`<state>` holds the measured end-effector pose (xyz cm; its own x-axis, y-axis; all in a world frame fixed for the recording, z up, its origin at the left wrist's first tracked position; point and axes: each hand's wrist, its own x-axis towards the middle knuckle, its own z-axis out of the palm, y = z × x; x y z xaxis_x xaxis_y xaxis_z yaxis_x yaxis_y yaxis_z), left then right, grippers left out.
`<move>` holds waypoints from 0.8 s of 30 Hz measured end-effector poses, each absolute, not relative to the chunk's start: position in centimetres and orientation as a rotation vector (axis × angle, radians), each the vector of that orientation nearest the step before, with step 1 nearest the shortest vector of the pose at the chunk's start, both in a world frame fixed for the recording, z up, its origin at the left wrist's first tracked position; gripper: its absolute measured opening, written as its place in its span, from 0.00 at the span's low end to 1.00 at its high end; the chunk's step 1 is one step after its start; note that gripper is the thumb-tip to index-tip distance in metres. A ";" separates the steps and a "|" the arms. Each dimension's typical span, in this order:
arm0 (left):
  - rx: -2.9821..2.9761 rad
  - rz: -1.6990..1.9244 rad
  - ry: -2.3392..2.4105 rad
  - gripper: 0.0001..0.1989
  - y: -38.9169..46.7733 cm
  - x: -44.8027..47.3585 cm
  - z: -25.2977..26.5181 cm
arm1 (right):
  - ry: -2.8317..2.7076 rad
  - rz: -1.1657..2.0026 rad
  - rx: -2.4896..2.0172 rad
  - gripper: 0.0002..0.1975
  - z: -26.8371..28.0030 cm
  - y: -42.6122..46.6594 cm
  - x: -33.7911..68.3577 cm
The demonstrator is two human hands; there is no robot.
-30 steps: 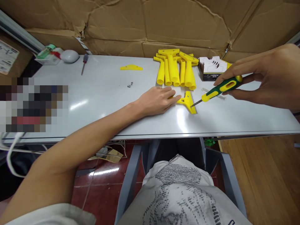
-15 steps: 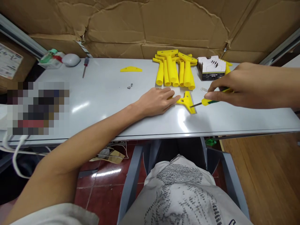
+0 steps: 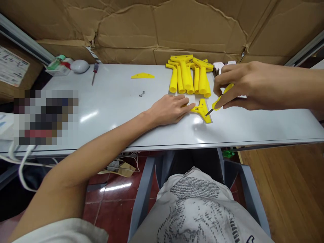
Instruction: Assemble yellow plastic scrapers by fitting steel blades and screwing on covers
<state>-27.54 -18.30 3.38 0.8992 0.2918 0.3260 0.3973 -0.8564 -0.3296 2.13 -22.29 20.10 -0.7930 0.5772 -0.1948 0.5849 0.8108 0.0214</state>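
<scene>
On the white table lies a yellow scraper (image 3: pixel 203 109), its wide head turned to the right and a blade edge showing along it. My left hand (image 3: pixel 170 109) is closed around the scraper's handle, which is mostly hidden under the fingers. A yellow-handled screwdriver (image 3: pixel 216 103) is gripped in my right hand (image 3: pixel 238 86). Its tip touches the scraper's head near the lower screw. Behind my hands, several more yellow scrapers (image 3: pixel 187 72) are piled together.
A loose yellow cover strip (image 3: pixel 142 75) and a few small screws (image 3: pixel 141 93) lie left of the pile. A second screwdriver (image 3: pixel 94 73) and a white computer mouse (image 3: pixel 79 66) sit at the back left. My right hand partly hides a small box (image 3: pixel 225 64).
The screwdriver has tilted from nearly flat to steeper, with its tip still at the scraper's head. My right hand has risen and shifted left; my left hand stays put.
</scene>
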 end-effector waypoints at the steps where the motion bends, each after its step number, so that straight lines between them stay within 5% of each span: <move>1: -2.669 -0.373 -0.505 0.18 -18.2 -27.6 3.4 | 2.789 -0.041 0.907 0.17 20.3 -22.3 1.5; 7: -2.648 -0.381 -0.527 0.18 -18.4 -27.5 3.3 | 2.373 0.342 1.227 0.22 20.6 -21.3 0.8; 11: -2.675 -0.389 -0.575 0.18 -18.5 -27.4 3.3 | 2.635 0.122 1.126 0.12 21.3 -20.7 1.7; 24: -2.657 -0.361 -0.642 0.17 -18.8 -27.1 3.2 | 2.411 0.305 1.349 0.23 21.3 -22.5 1.0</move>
